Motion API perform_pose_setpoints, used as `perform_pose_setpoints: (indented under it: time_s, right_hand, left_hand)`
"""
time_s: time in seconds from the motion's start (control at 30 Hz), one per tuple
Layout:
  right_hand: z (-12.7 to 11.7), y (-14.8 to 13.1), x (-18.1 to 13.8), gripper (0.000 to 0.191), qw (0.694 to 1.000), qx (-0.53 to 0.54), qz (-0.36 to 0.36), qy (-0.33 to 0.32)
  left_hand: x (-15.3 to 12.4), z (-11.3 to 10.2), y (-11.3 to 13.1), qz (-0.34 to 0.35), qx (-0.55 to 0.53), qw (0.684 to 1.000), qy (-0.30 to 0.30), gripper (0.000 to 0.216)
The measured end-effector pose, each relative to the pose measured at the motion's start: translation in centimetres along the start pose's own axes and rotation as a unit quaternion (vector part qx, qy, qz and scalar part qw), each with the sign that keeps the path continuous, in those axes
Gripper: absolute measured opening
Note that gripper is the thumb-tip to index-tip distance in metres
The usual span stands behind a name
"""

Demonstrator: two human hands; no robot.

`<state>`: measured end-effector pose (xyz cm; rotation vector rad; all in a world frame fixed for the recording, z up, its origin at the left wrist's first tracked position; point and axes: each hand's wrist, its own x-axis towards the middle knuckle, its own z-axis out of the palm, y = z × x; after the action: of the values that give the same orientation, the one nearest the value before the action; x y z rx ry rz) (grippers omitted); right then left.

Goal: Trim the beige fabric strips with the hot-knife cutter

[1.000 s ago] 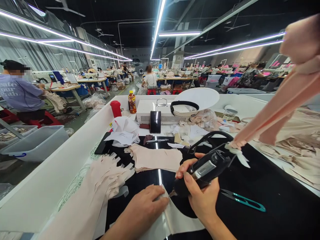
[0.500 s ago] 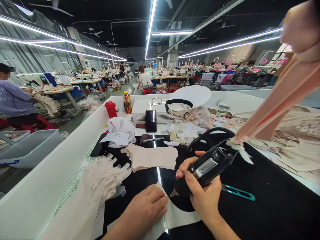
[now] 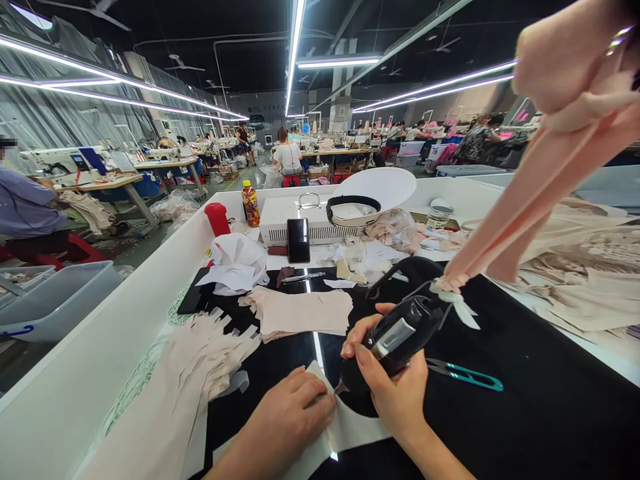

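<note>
My left hand lies flat, fingers together, pressing a white sheet onto the black tabletop. My right hand is wrapped round a black hand-held tool with a silver plate, its lower tip touching the sheet's edge. A black cord loops up behind the tool. A pink fabric strip hangs from the upper right, ending in a white knot close to the tool's top.
Teal thread snips lie right of my hand. Beige cut fabric pieces and a long pile sit to the left. A phone, white box, red cup, bottle stand behind. Other people sew at distant tables.
The view has drifted slightly, shifting everything a little left and up. Both hands stay in the same hold on the sheet and the tool.
</note>
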<state>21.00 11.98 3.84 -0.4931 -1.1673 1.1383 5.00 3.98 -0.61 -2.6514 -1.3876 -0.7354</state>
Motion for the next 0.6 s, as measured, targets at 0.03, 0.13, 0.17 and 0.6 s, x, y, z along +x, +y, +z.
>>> perform_pose_setpoints:
  time_s: [0.03,0.13,0.17,0.6]
  right_hand:
    - [0.0,0.0,0.0,0.043,1.000,-0.004,0.000,0.000]
    - [-0.1,-0.1,0.1,0.041,1.000,-0.007,0.005,-0.004]
    - [-0.2,-0.2,0.2,0.042,1.000,-0.005,0.004,-0.008]
    - [-3.7,-3.1,-0.4,0.042,1.000,-0.018,-0.015,-0.016]
  left_hand:
    - [0.0,0.0,0.0,-0.002,-0.003,1.000,-0.002,0.020]
    - [-0.1,-0.1,0.0,-0.011,-0.011,1.000,-0.012,0.019]
    - [-0.2,-0.2,0.0,-0.014,-0.015,1.000,-0.016,0.018]
    - [0.6,-1.6,2.2,-0.040,-0.089,0.995,-0.022,0.021]
